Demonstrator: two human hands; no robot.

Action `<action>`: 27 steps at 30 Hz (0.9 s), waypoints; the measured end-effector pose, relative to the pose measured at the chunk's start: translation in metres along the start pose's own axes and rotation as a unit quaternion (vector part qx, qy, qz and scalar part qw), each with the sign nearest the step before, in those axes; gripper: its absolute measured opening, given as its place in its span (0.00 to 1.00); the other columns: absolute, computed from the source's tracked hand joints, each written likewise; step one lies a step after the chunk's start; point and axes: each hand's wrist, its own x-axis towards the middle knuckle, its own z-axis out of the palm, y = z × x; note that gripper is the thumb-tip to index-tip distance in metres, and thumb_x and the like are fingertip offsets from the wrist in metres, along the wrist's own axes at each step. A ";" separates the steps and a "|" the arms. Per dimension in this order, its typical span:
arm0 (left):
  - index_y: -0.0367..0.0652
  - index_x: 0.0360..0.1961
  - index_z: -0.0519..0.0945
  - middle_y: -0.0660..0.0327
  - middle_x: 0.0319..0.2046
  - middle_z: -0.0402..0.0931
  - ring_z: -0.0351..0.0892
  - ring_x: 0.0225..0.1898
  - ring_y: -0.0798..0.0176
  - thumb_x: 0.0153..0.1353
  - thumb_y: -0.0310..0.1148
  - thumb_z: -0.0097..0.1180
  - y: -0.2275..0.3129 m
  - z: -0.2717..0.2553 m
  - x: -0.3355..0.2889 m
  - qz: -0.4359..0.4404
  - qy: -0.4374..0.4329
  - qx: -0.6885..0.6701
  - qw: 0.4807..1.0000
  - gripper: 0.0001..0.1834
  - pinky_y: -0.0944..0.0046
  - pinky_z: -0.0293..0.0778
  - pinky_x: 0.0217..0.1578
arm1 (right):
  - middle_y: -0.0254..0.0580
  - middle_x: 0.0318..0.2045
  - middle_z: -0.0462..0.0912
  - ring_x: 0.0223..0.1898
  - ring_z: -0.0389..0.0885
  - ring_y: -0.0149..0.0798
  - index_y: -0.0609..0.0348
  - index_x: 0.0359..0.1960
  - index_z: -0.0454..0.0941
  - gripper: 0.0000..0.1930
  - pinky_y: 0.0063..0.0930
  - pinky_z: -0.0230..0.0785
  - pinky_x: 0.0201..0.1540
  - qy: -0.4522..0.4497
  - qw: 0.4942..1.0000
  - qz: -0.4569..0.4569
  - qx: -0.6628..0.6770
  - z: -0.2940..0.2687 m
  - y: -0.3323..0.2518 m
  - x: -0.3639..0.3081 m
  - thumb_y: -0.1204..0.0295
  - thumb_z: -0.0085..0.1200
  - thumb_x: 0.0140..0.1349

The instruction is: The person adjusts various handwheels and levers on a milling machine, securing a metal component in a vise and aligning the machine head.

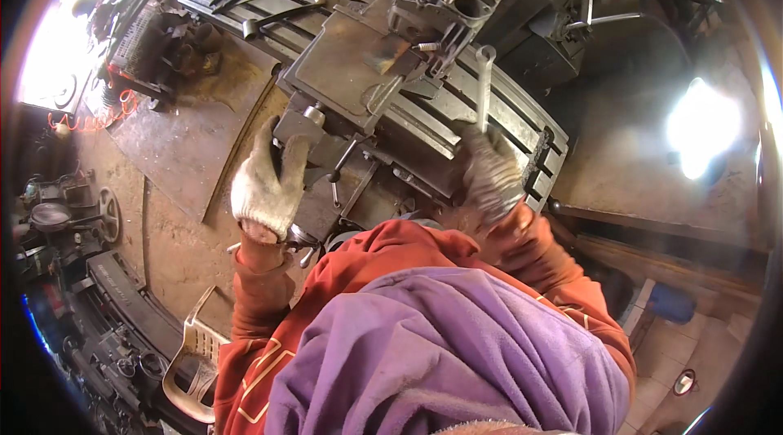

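Observation:
My left hand (267, 184), in a pale work glove, is at the near left corner of the machine's slide block (342, 68). Its fingers are spread, close to a round metal knob (314, 115), and contact with the block is hard to judge. My right hand (492, 178), in a dirty, motion-blurred glove, is closed around the lower end of a ring spanner (484, 92). The spanner's ring end points away from me over the slotted machine table (522, 113). A small crank handle (346, 159) sticks out between my hands.
More long wrenches (285, 1) lie on the far left of the slotted table. A plastic chair (196, 353) stands at lower left, beside dark machinery (122, 304). A bright lamp (703, 129) glows at right, and a blue container (671, 303) sits at lower right.

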 end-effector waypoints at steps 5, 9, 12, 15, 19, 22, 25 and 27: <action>0.43 0.61 0.76 0.40 0.44 0.84 0.84 0.47 0.37 0.66 0.55 0.56 0.049 0.003 -0.001 0.016 0.061 0.135 0.989 0.31 0.44 0.77 0.49 | 0.50 0.34 0.86 0.38 0.85 0.52 0.57 0.46 0.86 0.22 0.39 0.75 0.42 -0.058 0.816 -0.340 -0.463 -0.094 -0.003 0.075 0.51 0.54 0.71; 0.46 0.61 0.77 0.39 0.44 0.84 0.83 0.50 0.35 0.63 0.63 0.56 0.041 0.016 0.004 -0.059 0.077 0.100 0.990 0.36 0.44 0.76 0.52 | 0.59 0.37 0.86 0.42 0.84 0.61 0.57 0.43 0.87 0.26 0.46 0.74 0.47 -0.020 0.830 -0.260 -0.493 -0.104 -0.021 0.124 0.46 0.49 0.71; 0.47 0.61 0.77 0.40 0.44 0.84 0.83 0.50 0.36 0.62 0.64 0.56 0.035 0.022 0.004 -0.076 0.099 0.131 0.983 0.37 0.45 0.76 0.51 | 0.60 0.37 0.86 0.42 0.85 0.60 0.56 0.44 0.87 0.28 0.48 0.75 0.47 -0.058 0.753 -0.281 -0.592 -0.092 -0.051 0.143 0.43 0.48 0.69; 0.48 0.60 0.78 0.40 0.43 0.85 0.84 0.49 0.36 0.62 0.65 0.56 0.033 0.026 0.003 -0.063 0.123 0.137 0.981 0.37 0.45 0.77 0.51 | 0.59 0.37 0.86 0.42 0.85 0.60 0.56 0.43 0.87 0.27 0.47 0.76 0.47 -0.085 0.725 -0.335 -0.596 -0.081 -0.077 0.144 0.44 0.50 0.68; 0.49 0.61 0.78 0.42 0.41 0.85 0.85 0.47 0.37 0.61 0.66 0.57 0.029 0.030 0.007 -0.044 0.134 0.145 0.979 0.37 0.44 0.77 0.50 | 0.54 0.39 0.87 0.42 0.85 0.59 0.49 0.45 0.88 0.23 0.45 0.77 0.46 -0.147 0.641 -0.335 -0.675 -0.088 -0.095 0.213 0.45 0.53 0.66; 0.49 0.60 0.79 0.42 0.41 0.86 0.85 0.46 0.37 0.61 0.67 0.57 0.030 0.031 0.006 -0.038 0.146 0.148 0.977 0.37 0.44 0.78 0.49 | 0.52 0.40 0.87 0.43 0.86 0.57 0.44 0.48 0.87 0.17 0.45 0.78 0.47 -0.172 0.600 -0.315 -0.715 -0.078 -0.103 0.244 0.52 0.54 0.67; 0.49 0.60 0.79 0.42 0.40 0.86 0.85 0.46 0.36 0.61 0.67 0.57 0.030 0.031 0.003 -0.033 0.155 0.153 0.975 0.37 0.44 0.78 0.48 | 0.52 0.42 0.87 0.44 0.86 0.56 0.45 0.48 0.86 0.16 0.46 0.77 0.48 -0.164 0.618 -0.274 -0.718 -0.073 -0.101 0.248 0.56 0.54 0.66; 0.48 0.60 0.79 0.42 0.40 0.86 0.85 0.46 0.36 0.61 0.67 0.57 0.031 0.030 0.002 -0.038 0.148 0.154 0.976 0.37 0.44 0.78 0.48 | 0.52 0.42 0.86 0.44 0.85 0.56 0.49 0.47 0.86 0.16 0.47 0.77 0.47 -0.130 0.667 -0.229 -0.697 -0.077 -0.090 0.222 0.56 0.54 0.66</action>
